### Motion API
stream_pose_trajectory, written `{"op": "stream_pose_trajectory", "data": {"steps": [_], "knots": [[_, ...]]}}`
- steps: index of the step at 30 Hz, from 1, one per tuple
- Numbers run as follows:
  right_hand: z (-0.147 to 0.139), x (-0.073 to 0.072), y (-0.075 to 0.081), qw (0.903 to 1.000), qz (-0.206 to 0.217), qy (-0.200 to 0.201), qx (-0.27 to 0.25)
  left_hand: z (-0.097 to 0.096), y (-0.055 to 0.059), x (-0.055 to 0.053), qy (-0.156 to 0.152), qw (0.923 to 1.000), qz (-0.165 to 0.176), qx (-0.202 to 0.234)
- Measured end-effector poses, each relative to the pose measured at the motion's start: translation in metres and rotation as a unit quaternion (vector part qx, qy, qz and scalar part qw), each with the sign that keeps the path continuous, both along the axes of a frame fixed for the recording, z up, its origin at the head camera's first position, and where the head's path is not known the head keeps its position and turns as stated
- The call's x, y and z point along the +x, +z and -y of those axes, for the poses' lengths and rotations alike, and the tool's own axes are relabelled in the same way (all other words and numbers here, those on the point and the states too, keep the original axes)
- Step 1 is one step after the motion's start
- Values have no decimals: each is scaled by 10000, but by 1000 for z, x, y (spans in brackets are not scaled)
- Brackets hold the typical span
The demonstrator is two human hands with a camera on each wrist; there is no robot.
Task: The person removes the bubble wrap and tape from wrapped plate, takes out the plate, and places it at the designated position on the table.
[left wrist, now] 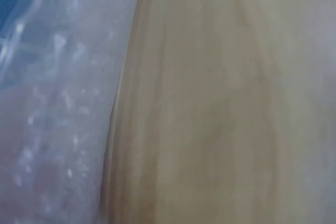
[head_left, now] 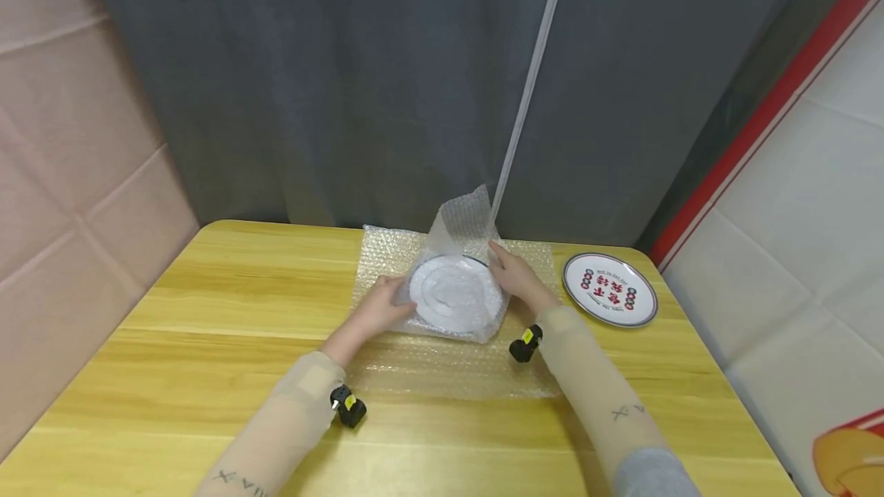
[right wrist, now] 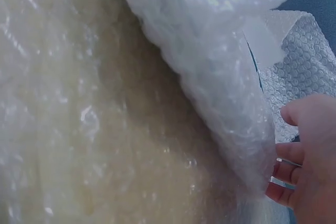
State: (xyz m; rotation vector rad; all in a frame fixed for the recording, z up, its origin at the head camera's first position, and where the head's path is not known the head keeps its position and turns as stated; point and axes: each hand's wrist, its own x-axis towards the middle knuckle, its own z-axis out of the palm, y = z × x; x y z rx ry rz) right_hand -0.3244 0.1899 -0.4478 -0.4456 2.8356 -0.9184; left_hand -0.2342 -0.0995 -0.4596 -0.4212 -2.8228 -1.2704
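Note:
A round white plate (head_left: 452,294) with a dark rim sits inside translucent bubble wrap (head_left: 476,324), whose upper corner stands up behind it. At the plate's left edge my left hand (head_left: 378,307) grips the wrapped plate, thumb on top and the other fingers hidden. My right hand (head_left: 519,276) is at the right edge, and its fingertips touch the wrap. From the right wrist view, those fingers (right wrist: 286,153) appear loosely bent against the side of the wrapped plate. The left hand is out of the left wrist view, where blurred wrap (left wrist: 58,103) shows.
More bubble wrap (head_left: 449,374) lies spread beneath on the wooden table (head_left: 242,343). To the right is a second plate (head_left: 611,290), unwrapped, with red characters and a dark rim. A grey curtain (head_left: 345,98) hangs behind the table's far edge.

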Motion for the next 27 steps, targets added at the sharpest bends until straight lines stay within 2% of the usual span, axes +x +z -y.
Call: {"op": "stream_pose_trajectory", "data": {"steps": [8, 15, 22, 27], "knots": [[-3, 0, -1, 9998, -128, -113, 54, 2, 0, -2, 110, 9999, -1, 98], [-9, 0, -3, 9992, -234, -318, -88, 6, 0, -7, 52, 9990, -245, 375], [-15, 4, -1, 9975, -338, -443, -424, 14, 2, -8, 398, 9989, -66, 230], [-22, 9, 0, 9947, -435, -521, -771, 19, 1, -8, 491, 9986, -163, -104]]}}
